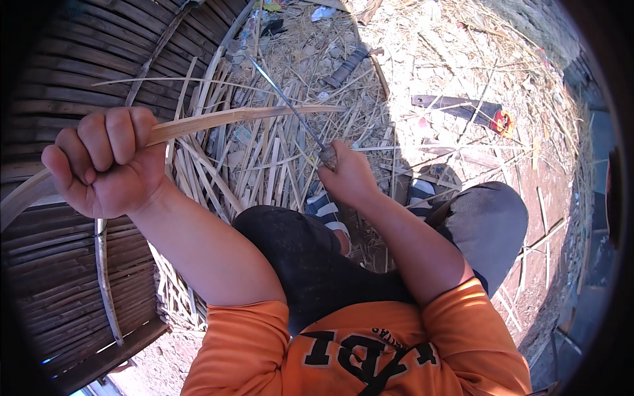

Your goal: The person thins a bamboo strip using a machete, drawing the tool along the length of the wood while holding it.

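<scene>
My left hand (109, 162) is closed round a long, pale bamboo strip (244, 115), raised at the left beside the slatted wall. The strip runs out past the fist on both sides, its thinner end reaching right over the ground. In my right hand (349, 173), fingers wrapped round the handle, is a knife with a long narrow blade (282, 96). The blade slants up and to the left and crosses the strip near its right end. Whether the edge touches the strip or only overlaps it in view, I cannot tell.
Many split bamboo strips (274, 165) lie heaped before my left knee. A handsaw (456, 105) with a red-orange handle lies on the ground at right. A dark cylindrical tool (347, 66) lies farther off. The slatted bamboo wall (72, 86) borders the left.
</scene>
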### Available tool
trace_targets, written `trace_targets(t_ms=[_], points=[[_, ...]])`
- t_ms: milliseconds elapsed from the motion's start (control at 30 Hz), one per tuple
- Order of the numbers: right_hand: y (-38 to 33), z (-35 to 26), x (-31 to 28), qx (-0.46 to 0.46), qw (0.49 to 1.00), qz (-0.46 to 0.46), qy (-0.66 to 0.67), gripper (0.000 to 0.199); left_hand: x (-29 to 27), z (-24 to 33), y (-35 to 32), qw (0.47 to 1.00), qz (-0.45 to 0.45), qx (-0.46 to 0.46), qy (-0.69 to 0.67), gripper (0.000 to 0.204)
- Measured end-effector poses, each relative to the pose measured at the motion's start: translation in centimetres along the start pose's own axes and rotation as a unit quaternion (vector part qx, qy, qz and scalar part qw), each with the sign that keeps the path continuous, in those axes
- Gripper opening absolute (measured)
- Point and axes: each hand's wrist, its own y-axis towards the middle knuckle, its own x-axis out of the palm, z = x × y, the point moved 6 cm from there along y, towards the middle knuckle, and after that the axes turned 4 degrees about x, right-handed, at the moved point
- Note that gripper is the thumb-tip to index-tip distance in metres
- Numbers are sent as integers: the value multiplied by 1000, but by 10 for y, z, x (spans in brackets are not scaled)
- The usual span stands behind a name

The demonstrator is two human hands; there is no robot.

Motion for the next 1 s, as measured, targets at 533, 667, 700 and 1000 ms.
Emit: trace_targets(t_ms=[533, 667, 700, 1000], points=[[-3, -13, 5, -103, 993, 59, 9, 33, 14, -6, 2, 999, -40, -15, 1, 48], [28, 83, 13, -16, 997, 80, -5, 41, 30, -15, 9, 999, -46, -6, 15, 49], [34, 96, 14, 2, 996, 84, -6, 43, 32, -15, 10, 998, -48, -2, 33, 49], [8, -4, 3, -92, 994, 57, 13, 45, 25, -11, 2, 999, -46, -16, 20, 49]])
